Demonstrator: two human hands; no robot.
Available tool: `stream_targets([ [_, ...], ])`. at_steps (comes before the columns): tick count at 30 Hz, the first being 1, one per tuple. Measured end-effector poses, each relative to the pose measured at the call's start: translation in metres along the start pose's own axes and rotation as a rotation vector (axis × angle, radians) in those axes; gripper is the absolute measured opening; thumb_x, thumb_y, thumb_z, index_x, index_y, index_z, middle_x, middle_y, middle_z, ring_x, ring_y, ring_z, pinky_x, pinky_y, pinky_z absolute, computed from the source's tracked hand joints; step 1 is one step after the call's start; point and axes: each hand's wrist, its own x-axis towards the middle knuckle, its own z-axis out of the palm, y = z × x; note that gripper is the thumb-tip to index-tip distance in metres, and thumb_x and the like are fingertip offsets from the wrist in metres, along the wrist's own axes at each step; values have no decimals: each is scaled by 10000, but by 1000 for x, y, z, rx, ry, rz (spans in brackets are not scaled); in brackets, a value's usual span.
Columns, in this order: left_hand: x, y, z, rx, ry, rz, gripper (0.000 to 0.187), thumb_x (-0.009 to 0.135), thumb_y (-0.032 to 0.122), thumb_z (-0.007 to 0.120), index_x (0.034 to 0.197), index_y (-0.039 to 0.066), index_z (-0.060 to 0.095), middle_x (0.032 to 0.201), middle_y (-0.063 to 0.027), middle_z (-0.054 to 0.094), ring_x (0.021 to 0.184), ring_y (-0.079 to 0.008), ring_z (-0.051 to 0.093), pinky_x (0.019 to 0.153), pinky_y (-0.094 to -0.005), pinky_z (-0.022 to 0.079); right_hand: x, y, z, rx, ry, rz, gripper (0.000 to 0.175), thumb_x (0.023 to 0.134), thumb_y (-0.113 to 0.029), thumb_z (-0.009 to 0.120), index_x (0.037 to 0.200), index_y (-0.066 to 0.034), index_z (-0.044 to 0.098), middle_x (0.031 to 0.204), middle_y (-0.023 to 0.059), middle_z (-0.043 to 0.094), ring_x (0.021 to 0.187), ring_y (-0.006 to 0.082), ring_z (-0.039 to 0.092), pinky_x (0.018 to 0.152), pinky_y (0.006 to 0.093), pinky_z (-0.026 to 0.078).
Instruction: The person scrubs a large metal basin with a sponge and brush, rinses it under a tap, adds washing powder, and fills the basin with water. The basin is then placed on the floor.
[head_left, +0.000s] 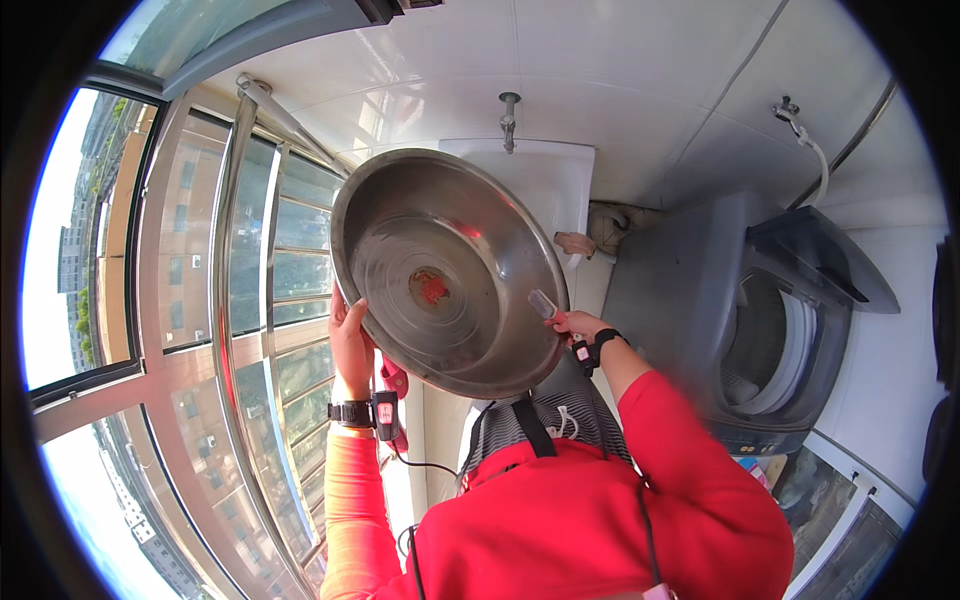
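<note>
A large round stainless-steel basin (472, 345) is held tilted in front of me, its inside facing up towards the camera. My left hand (352, 341) grips its rim at the lower left, thumb over the edge and fingers behind. A red and brown patch (433, 288) marks the centre of the basin's bottom. At the right rim, my right hand (582, 327) holds a small brush (543, 304) by its pinkish handle, the pale head lying over the basin's inner wall. Whether the right fingers also grip the rim, I cannot tell.
Behind the basin is a white sink (559, 176) under a wall tap (508, 124). To the right stands a grey top-loading washing machine (660, 300) with its lid (814, 251) raised. A metal rail (225, 300) and windows run along the left. A brownish cloth (574, 244) hangs by the sink.
</note>
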Motion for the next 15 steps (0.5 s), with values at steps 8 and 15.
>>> stream_targets([
  [8,-10,-52,-65,-58,75,-66,615,905,60,502,1486,102,303,1435,-82,447,1278,-216,462,1054,-360,392,-7,-22,-26,79,344,-262,253,886,-74,604,1110,-162,682,817,-54,546,737,94,516,624,271,417],
  [15,-6,-151,-129,157,137,-363,698,948,160,595,1540,193,226,964,42,612,730,-41,528,683,-231,457,6,-18,-71,-168,634,-400,210,865,-18,581,1027,-86,698,732,-17,548,670,105,479,590,286,404],
])
